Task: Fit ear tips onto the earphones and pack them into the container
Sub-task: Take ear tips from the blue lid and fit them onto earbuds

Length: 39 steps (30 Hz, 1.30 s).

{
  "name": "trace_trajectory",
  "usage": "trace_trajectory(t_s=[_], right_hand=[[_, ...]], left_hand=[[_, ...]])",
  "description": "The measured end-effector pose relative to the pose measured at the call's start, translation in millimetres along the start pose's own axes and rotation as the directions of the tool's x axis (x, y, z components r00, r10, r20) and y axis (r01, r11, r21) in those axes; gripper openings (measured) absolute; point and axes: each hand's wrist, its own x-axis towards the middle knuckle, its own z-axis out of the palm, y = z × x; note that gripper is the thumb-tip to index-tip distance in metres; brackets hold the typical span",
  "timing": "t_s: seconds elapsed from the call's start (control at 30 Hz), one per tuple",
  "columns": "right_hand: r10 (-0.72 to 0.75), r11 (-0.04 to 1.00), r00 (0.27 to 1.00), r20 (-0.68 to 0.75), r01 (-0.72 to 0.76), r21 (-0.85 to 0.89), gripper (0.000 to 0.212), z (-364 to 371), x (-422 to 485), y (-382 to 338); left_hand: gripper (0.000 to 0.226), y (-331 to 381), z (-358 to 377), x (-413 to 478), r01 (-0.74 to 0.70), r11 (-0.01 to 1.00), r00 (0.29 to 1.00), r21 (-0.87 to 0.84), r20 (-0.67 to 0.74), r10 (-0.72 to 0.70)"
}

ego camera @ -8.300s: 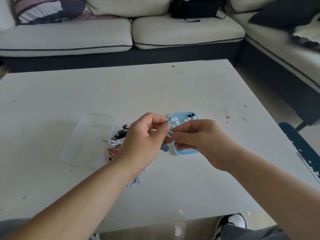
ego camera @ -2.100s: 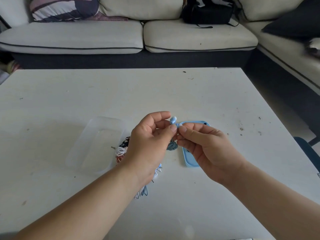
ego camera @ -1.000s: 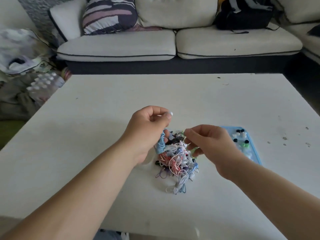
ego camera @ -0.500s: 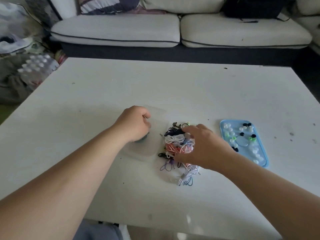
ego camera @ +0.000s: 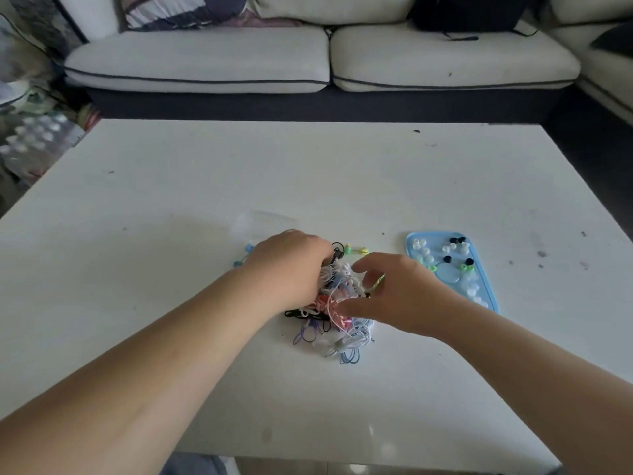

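A tangle of coloured earphones (ego camera: 337,320) lies mid-table. My left hand (ego camera: 294,265) grips its left side with the fingers curled down into the cables; the fingertips are hidden. My right hand (ego camera: 397,293) hovers over the right side, thumb and forefinger spread apart and touching the wires. To the right, a light-blue tray (ego camera: 445,274) holds several white, black and green ear tips (ego camera: 423,250). The clear container (ego camera: 263,222) sits behind my left hand, mostly hidden, with a blue earphone (ego camera: 249,249) showing at its left.
The white table (ego camera: 308,173) has small dark specks at its right side. A pale sofa (ego camera: 205,60) runs along the far edge with a black bag (ego camera: 462,12) on it. A pack of water bottles (ego camera: 37,138) stands on the floor at the left.
My left hand has left the container and moved right onto the tangle. My right hand has shifted slightly right and opened its fingers over the pile. The blue earphone now lies by the container.
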Motion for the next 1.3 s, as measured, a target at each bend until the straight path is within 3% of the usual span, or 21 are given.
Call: trace_trajectory(t_s=[0.17, 0.3, 0.37, 0.43, 0.5, 0.57, 0.6, 0.7, 0.8, 0.9, 1.1, 1.2, 1.3], right_hand=[[-0.004, 0.998, 1.0, 0.021, 0.003, 0.07, 0.06, -4, -11, 14], [0.024, 0.98, 1.0, 0.003, -0.024, 0.199, 0.048, -15, -23, 25], [0.024, 0.969, 1.0, -0.018, -0.019, 0.246, 0.042, -19, -28, 28], [0.026, 0.948, 0.999, -0.043, -0.011, 0.319, 0.037, -22, -32, 30], [0.04, 0.894, 0.999, -0.035, -0.02, 0.448, 0.036, -26, -36, 30], [0.017, 0.758, 1.0, 0.002, -0.014, 0.652, 0.043, -29, -39, 29], [-0.006, 0.668, 1.0, 0.02, -0.011, 0.744, 0.048, -31, -40, 28], [-0.1, 0.459, 0.993, 0.07, -0.017, 0.888, 0.059, -36, -39, 32], [-0.199, 0.347, 0.975, 0.1, -0.025, 0.937, 0.054, -40, -39, 38], [-0.21, 0.278, 0.974, 0.082, -0.021, 0.96, 0.039, -43, -41, 41], [-0.103, 0.232, 0.994, 0.041, -0.016, 0.973, 0.032, -48, -43, 40], [-0.036, 0.218, 0.999, 0.024, -0.015, 0.976, 0.038, -49, -43, 37], [-0.065, 0.291, 0.997, 0.029, -0.009, 0.957, 0.029, -51, -45, 35]], left_hand=[[0.021, 10, -12, 4, 0.016, 0.999, 0.999, -0.045, -0.043, -0.018], [0.023, 16, -32, -1, 0.037, 0.974, 0.98, -0.224, -0.18, -0.079], [0.017, 18, -40, -6, 0.07, 0.916, 0.971, -0.394, -0.185, -0.154], [0.013, 25, -45, -9, 0.1, 0.739, 0.965, -0.666, -0.115, -0.235], [0.013, 36, -49, -12, 0.127, 0.413, 0.969, -0.902, 0.025, -0.245], [0.009, 48, -50, -15, 0.153, 0.136, 0.977, -0.979, 0.13, -0.168], [0.007, 53, -49, -15, 0.158, 0.079, 0.981, -0.984, 0.148, -0.125], [0.015, 66, -44, -16, 0.144, 0.055, 0.989, -0.988, 0.142, -0.045], [0.01, 71, -39, -15, 0.186, -0.024, 0.982, -0.982, 0.186, 0.019], [0.006, 71, -35, -13, 0.203, -0.029, 0.979, -0.979, 0.202, 0.036], [0.024, 68, -30, -11, 0.188, 0.0, 0.981, -0.982, 0.188, 0.045], [0.029, 69, -27, -10, 0.199, 0.023, 0.98, -0.98, 0.199, 0.02], [0.031, 72, -24, -10, 0.205, 0.047, 0.979, -0.978, 0.204, -0.018]])
